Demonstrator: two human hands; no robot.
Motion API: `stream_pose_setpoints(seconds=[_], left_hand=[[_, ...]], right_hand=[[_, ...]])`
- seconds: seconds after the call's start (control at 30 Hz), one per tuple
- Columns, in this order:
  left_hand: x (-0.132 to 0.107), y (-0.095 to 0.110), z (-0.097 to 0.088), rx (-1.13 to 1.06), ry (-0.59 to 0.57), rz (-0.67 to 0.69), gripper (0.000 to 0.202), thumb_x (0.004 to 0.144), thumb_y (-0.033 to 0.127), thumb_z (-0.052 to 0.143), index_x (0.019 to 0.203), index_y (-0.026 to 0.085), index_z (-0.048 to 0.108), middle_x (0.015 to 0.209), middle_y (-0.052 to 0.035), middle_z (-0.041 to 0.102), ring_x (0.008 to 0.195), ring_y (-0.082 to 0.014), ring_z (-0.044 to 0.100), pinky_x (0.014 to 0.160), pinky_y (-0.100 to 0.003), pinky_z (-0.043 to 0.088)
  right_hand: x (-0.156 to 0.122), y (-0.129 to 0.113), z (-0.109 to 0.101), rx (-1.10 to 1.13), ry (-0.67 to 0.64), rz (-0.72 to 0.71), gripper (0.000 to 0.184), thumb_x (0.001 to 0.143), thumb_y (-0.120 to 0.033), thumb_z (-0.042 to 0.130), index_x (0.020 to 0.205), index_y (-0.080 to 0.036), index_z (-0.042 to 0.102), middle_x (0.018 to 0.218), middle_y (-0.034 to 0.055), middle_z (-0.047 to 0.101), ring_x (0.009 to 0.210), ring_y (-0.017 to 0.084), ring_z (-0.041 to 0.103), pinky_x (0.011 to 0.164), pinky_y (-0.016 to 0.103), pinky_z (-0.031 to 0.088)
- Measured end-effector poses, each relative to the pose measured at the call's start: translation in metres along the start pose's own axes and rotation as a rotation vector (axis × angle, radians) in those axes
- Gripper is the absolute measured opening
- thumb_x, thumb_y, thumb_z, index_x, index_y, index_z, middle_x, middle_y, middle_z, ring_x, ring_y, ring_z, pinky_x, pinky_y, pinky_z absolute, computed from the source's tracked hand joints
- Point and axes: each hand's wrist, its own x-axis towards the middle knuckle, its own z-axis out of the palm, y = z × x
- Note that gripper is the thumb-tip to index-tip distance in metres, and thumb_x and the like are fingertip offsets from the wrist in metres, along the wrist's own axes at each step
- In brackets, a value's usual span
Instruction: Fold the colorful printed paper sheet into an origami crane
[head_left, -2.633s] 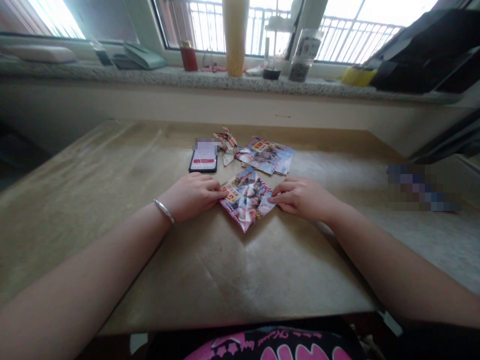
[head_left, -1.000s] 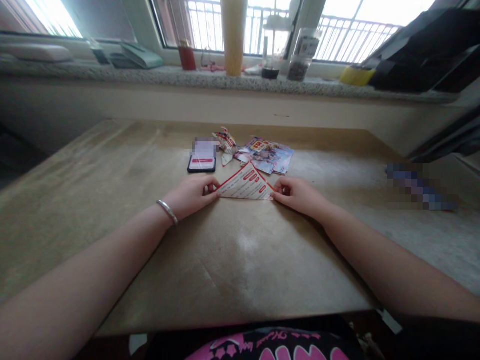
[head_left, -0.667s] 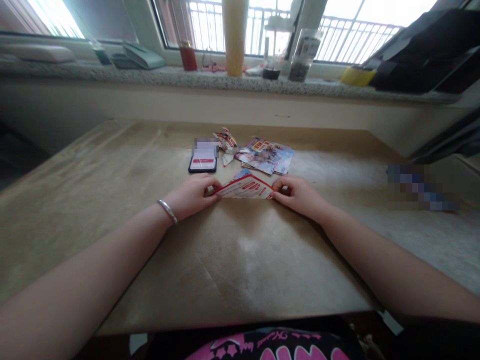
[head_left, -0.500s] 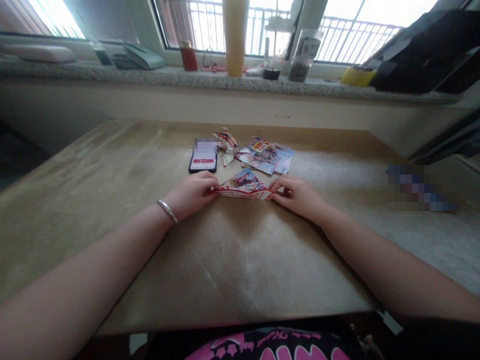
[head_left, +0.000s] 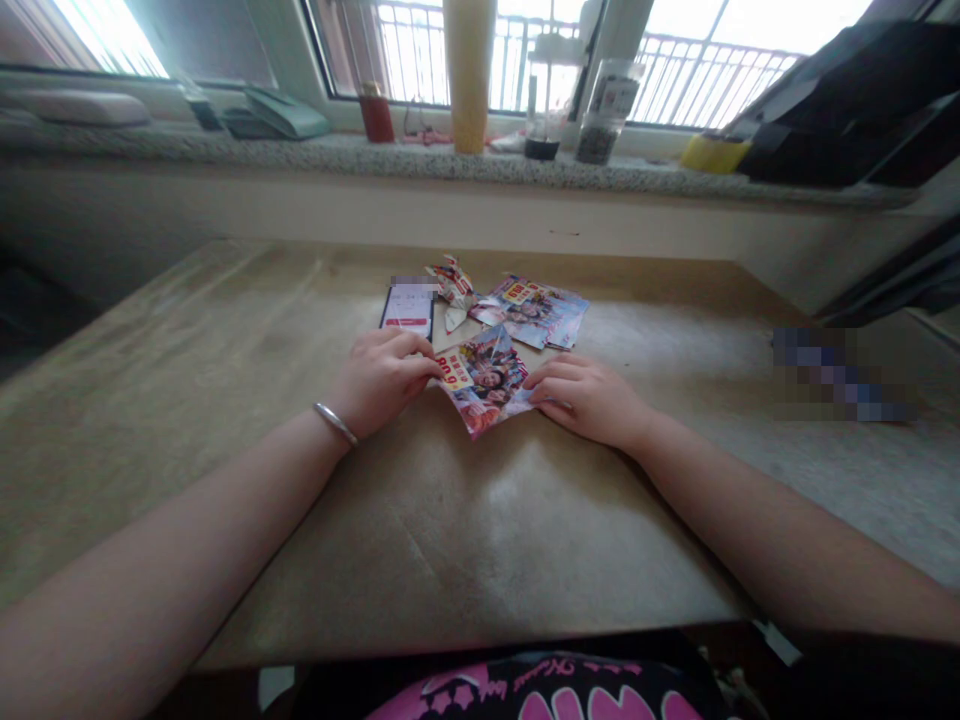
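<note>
A colourful printed paper sheet (head_left: 484,383), creased and lying as a diamond with its picture side up, rests on the brown table between my hands. My left hand (head_left: 382,375), with a silver bangle at the wrist, presses its fingertips on the sheet's left corner. My right hand (head_left: 585,395) lies with fingers stretched flat on the right corner. Both hands pin the paper to the table.
Behind the sheet lie a phone (head_left: 409,308), a folded paper figure (head_left: 454,285) and a stack of similar leaflets (head_left: 536,310). The stone windowsill (head_left: 315,152) carries a red cup, a tall yellow container, jars and dark boxes at right. A blurred object (head_left: 840,375) lies at right.
The sheet was folded up into a triangle showing its white printed back, then laid flat again picture side up. My hands went from pinching its corners to pressing them down.
</note>
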Motion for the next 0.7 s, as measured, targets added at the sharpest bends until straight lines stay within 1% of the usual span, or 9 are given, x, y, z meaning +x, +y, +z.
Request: stream_pose_setpoints(seconds=[0.1, 0.23, 0.37, 0.43, 0.6, 0.7], left_hand=[[0.000, 0.001, -0.001, -0.019, 0.024, -0.018, 0.024, 0.091, 0.029, 0.051, 0.088, 0.025, 0.074, 0.094, -0.0056, 0.068, 0.084, -0.0188, 0.057, 0.079, -0.034, 0.045], [0.001, 0.003, 0.006, -0.104, 0.033, -0.079, 0.029, 0.092, 0.023, 0.046, 0.092, 0.018, 0.074, 0.089, -0.0094, 0.064, 0.081, -0.0179, 0.057, 0.075, -0.031, 0.047], [0.001, 0.002, 0.011, -0.120, -0.003, -0.122, 0.030, 0.092, 0.020, 0.043, 0.100, 0.017, 0.072, 0.096, -0.0101, 0.063, 0.084, -0.0185, 0.057, 0.077, -0.032, 0.048], [0.000, 0.000, 0.012, -0.104, -0.029, -0.132, 0.030, 0.091, 0.021, 0.044, 0.100, 0.018, 0.072, 0.096, -0.0095, 0.063, 0.085, -0.0186, 0.057, 0.078, -0.032, 0.048], [-0.002, -0.007, 0.016, -0.085, -0.100, -0.081, 0.029, 0.092, 0.026, 0.045, 0.099, 0.019, 0.073, 0.095, -0.0080, 0.063, 0.083, -0.0178, 0.056, 0.078, -0.031, 0.048], [-0.003, -0.004, 0.015, -0.041, -0.119, -0.050, 0.032, 0.092, 0.025, 0.043, 0.095, 0.019, 0.074, 0.096, -0.0079, 0.064, 0.086, -0.0186, 0.056, 0.081, -0.033, 0.048]], right_hand=[[0.002, -0.002, -0.001, -0.067, -0.028, -0.055, 0.017, 0.090, -0.020, 0.050, 0.088, -0.021, 0.067, 0.101, 0.0055, 0.071, 0.093, 0.020, 0.060, 0.082, 0.035, 0.050], [0.004, -0.005, -0.002, -0.175, -0.013, -0.066, 0.022, 0.093, -0.022, 0.046, 0.088, -0.020, 0.067, 0.101, 0.0049, 0.071, 0.091, 0.020, 0.060, 0.081, 0.034, 0.050], [0.004, -0.006, -0.002, -0.193, -0.028, -0.062, 0.025, 0.094, -0.022, 0.044, 0.088, -0.020, 0.068, 0.103, 0.0053, 0.071, 0.093, 0.020, 0.060, 0.081, 0.034, 0.050], [0.004, -0.005, -0.001, -0.181, -0.051, -0.064, 0.025, 0.094, -0.022, 0.043, 0.088, -0.020, 0.067, 0.103, 0.0055, 0.071, 0.094, 0.020, 0.060, 0.081, 0.034, 0.050], [0.004, -0.003, 0.001, -0.151, -0.095, -0.038, 0.023, 0.093, -0.022, 0.045, 0.089, -0.019, 0.066, 0.098, 0.0050, 0.071, 0.092, 0.019, 0.061, 0.080, 0.031, 0.049], [0.003, -0.004, 0.000, -0.190, -0.099, 0.010, 0.023, 0.093, -0.023, 0.045, 0.089, -0.019, 0.067, 0.096, 0.0043, 0.072, 0.091, 0.019, 0.062, 0.079, 0.030, 0.048]])
